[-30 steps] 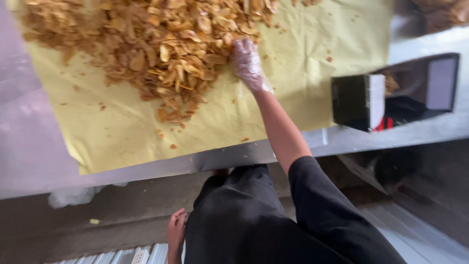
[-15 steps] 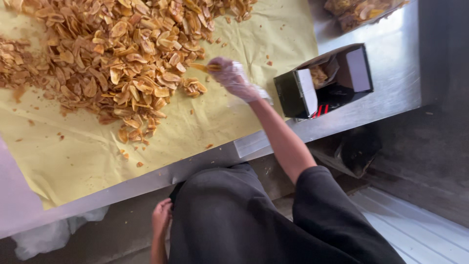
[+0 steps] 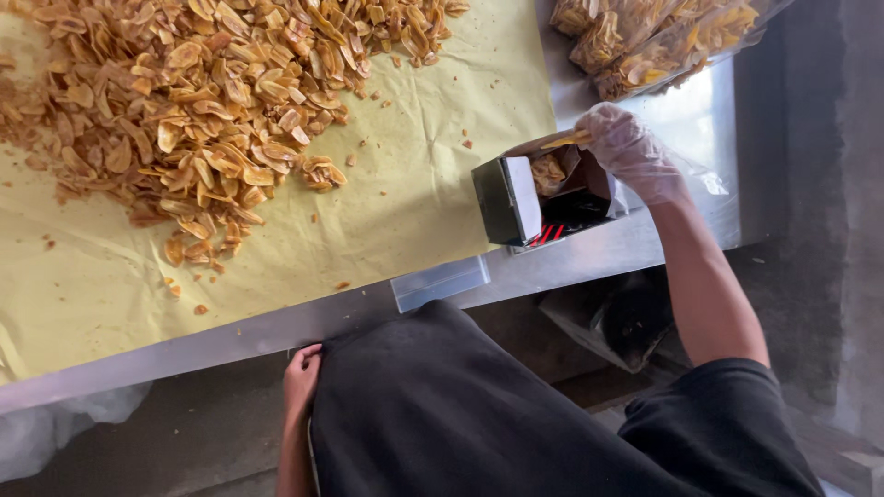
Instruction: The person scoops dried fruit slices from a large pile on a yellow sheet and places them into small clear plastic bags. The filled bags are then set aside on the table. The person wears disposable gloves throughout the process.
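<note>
- The tabletop (image 3: 663, 230) is a bare steel surface with a bright front edge running from lower left to upper right across the view.
- Most of it is covered by a sheet of pale yellow paper (image 3: 414, 212), creased and dotted with crumbs.
- A broad heap of golden-brown fried chips (image 3: 212, 101) lies on the paper's upper left part, thinning into loose single pieces toward the front edge.
- Just off the paper's right edge stands a small dark metal box (image 3: 543, 198) with an open bag in it, some chips already inside.
- The right hand (image 3: 631, 152), in a thin clear plastic glove, is over the mouth of that bag; its grip is pinched together on a long yellow chip (image 3: 566, 140) held right at the opening.
- The left hand (image 3: 302, 373) hangs low below the tabletop's front edge, against the person's dark clothing (image 3: 479, 414); its fingers are curled in, and whether they hold anything I cannot tell.
- In the upper right corner lie clear bags filled with chips (image 3: 645, 41), on the steel beyond the box.
- A small clear plastic piece (image 3: 440, 281) sits on the tabletop edge, in front of the box.
- Under the tabletop the space is dim, with a dark object (image 3: 626, 317) below the box and crumpled white plastic (image 3: 64, 423) at lower left.
- At the far right a grey concrete floor (image 3: 829, 230) shows.
</note>
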